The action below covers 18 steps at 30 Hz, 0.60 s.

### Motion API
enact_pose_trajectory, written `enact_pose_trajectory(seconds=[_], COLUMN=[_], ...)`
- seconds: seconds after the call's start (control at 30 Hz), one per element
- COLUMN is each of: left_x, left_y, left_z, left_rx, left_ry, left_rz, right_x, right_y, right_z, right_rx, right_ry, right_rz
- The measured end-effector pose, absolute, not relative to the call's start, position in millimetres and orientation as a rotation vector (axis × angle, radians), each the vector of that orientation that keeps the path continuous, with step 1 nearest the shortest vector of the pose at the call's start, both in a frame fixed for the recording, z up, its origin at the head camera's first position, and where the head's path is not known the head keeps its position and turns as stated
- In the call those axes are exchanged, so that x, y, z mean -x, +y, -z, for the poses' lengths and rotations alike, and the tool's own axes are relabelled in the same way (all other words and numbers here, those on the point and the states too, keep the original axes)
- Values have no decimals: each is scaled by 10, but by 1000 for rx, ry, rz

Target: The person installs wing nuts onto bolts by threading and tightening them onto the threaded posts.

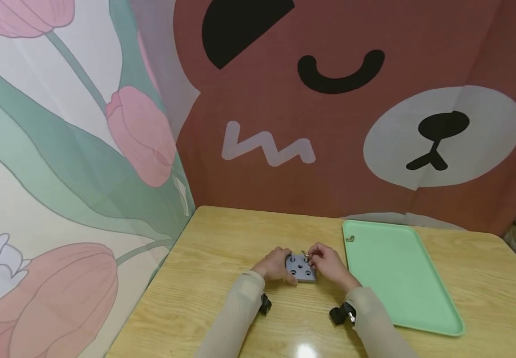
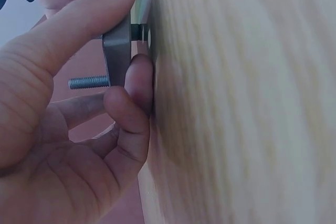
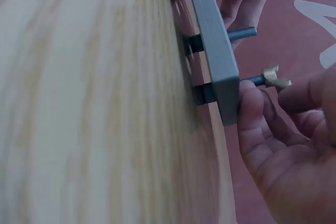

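Note:
A grey plate (image 1: 300,272) with several holes lies just above the wooden table, raised on dark bolt heads (image 3: 197,43). My left hand (image 1: 275,264) grips its left side, thumb on the upper face and fingers curled beneath the edge. Two threaded bolts stick up through the plate's far side; one bare bolt (image 2: 89,82) shows beside the left fingers. On the other bolt's end sits a brass-coloured wing nut (image 3: 271,77), which my right hand (image 1: 328,261) pinches at a wing. One right fingertip (image 3: 251,106) is against the plate's edge.
A light green tray (image 1: 401,268) lies right of the plate, with a small brass-coloured piece (image 1: 350,238), apparently another wing nut, near its far left corner. Printed cloth (image 1: 266,189) hangs behind the table (image 1: 222,233) and along its left side.

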State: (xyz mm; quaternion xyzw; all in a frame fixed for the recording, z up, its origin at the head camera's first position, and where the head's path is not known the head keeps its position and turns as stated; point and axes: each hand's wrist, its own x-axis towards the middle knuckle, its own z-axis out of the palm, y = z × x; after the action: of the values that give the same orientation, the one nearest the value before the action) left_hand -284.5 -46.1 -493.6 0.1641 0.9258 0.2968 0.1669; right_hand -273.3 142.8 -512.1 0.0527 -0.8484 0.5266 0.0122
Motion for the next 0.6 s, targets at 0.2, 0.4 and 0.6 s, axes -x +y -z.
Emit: enact_pose_trajectory(seconds=[0.2, 0.4, 0.6], left_x=[2868, 2871, 2871], left_y=[-463, -445, -452], left_z=[4935, 4932, 4927], left_rx=[-476, -474, -471], left_ry=[2630, 2627, 2619], left_rz=[-838, -823, -841], right_x=[2746, 2767, 2750], right_y=[1419, 1434, 1435], right_z=[5102, 5105, 5123], right_rx=[-175, -188, -168], right_ry=[-2639, -2671, -2665], right_rz=[-1669, -1615, -1610])
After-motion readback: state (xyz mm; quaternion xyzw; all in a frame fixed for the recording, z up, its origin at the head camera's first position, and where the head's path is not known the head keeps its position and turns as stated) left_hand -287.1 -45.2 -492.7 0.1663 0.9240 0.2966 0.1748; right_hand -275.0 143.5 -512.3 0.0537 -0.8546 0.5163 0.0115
